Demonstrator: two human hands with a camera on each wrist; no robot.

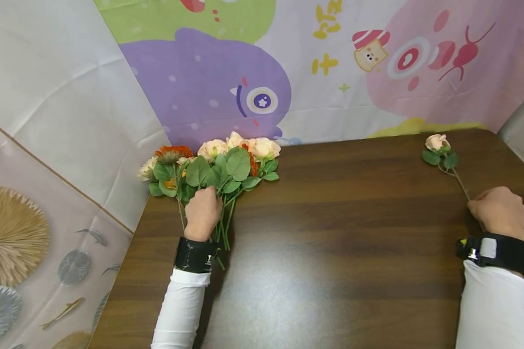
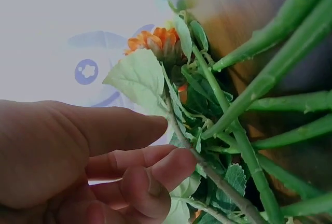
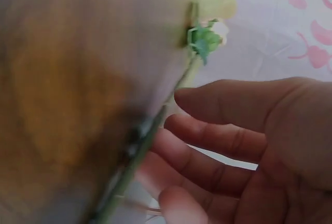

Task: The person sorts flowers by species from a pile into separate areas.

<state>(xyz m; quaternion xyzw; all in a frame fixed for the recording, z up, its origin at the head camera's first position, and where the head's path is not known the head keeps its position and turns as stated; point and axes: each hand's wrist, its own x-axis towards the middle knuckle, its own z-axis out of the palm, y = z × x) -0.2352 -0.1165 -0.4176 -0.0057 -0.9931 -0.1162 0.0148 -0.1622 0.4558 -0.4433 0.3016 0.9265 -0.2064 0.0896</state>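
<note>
Left hand (image 1: 203, 212) on bunch of flowers (image 1: 214, 165) at counter (image 1: 332, 232) back-left corner, fingers loosely curled against stems, 1 thin stem (image 2: 207, 169) touching fingertips; firm grip not evident. Right hand (image 1: 499, 212) at far right over single rose (image 1: 437, 143) stem, fingers relaxed, not closed round it. Step looks like gathering: pick up rose. Next move needs pinch on stem, then carry left to bunch.
</note>
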